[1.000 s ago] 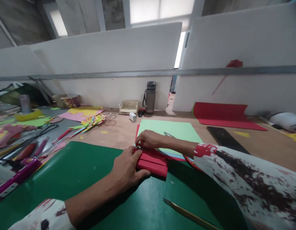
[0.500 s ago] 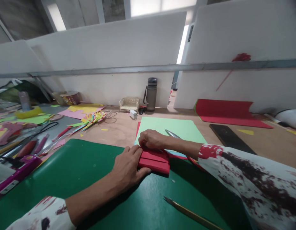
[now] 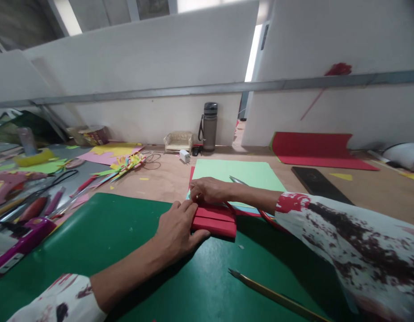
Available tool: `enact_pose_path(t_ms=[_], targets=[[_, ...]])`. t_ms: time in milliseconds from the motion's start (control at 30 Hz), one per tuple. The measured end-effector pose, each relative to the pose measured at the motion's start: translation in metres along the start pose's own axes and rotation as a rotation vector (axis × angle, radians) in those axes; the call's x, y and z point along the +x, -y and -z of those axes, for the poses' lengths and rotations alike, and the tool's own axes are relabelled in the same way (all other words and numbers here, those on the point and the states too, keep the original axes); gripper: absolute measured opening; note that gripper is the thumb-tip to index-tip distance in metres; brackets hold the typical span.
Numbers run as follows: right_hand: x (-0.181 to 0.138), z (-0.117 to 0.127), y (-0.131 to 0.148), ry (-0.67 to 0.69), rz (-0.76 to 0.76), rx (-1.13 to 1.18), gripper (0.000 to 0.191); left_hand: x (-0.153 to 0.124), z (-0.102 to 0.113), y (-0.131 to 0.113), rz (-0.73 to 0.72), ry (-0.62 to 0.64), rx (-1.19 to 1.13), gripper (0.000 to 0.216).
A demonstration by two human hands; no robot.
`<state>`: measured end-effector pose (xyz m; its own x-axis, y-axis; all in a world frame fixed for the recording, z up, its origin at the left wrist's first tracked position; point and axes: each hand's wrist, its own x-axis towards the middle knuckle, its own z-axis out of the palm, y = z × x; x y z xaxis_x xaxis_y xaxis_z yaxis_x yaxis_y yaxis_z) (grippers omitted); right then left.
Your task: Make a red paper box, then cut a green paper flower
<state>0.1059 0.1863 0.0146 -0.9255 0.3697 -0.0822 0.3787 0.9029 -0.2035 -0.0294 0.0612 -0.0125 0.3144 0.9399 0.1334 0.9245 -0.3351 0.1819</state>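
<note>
A folded strip of red paper (image 3: 216,220) lies near the middle of the green mat. My left hand (image 3: 178,226) grips its left end, fingers over the top and thumb along the near edge. At the far left corner of the strip, my right hand (image 3: 209,191) is closed, its fingers curled together just beyond my left fingertips. What those fingers pinch is hidden. Under my right forearm is a pair of scissors (image 3: 238,180) with red handles, lying across light green paper (image 3: 238,170). A brush-like tool with a dark tip (image 3: 267,291) lies on the near side.
The green mat (image 3: 126,223) covers the near table. Left are a pink glue gun (image 3: 15,181), a purple tool (image 3: 19,246) and coloured paper scraps. Behind stand a bottle (image 3: 209,129) and a miniature sofa (image 3: 179,141). A dark phone-like slab (image 3: 319,183) and red sheet (image 3: 314,150) lie right.
My right hand has turned slightly at the far corner of the red paper. My left hand keeps its grip. The view has tipped slightly downward.
</note>
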Motion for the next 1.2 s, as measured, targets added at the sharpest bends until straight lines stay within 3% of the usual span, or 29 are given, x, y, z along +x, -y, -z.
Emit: enact_pose_path(t_ms=[400, 700, 967, 1200], targets=[[0.0, -0.003, -0.016, 0.002, 0.01, -0.031, 0.038, -0.001, -0.003, 0.001, -0.008, -0.004, -0.021, 0.052], [-0.003, -0.001, -0.009, -0.035, -0.049, 0.01, 0.036, -0.001, -0.001, 0.001, -0.008, 0.007, -0.019, 0.049], [-0.054, 0.028, -0.01, -0.086, -0.16, 0.03, 0.027, 0.002, 0.004, 0.01, -0.024, 0.052, -0.01, 0.046], [-0.083, 0.015, -0.007, 0.054, -0.142, -0.062, 0.047, 0.007, 0.003, 0.022, -0.088, 0.041, -0.028, 0.042]])
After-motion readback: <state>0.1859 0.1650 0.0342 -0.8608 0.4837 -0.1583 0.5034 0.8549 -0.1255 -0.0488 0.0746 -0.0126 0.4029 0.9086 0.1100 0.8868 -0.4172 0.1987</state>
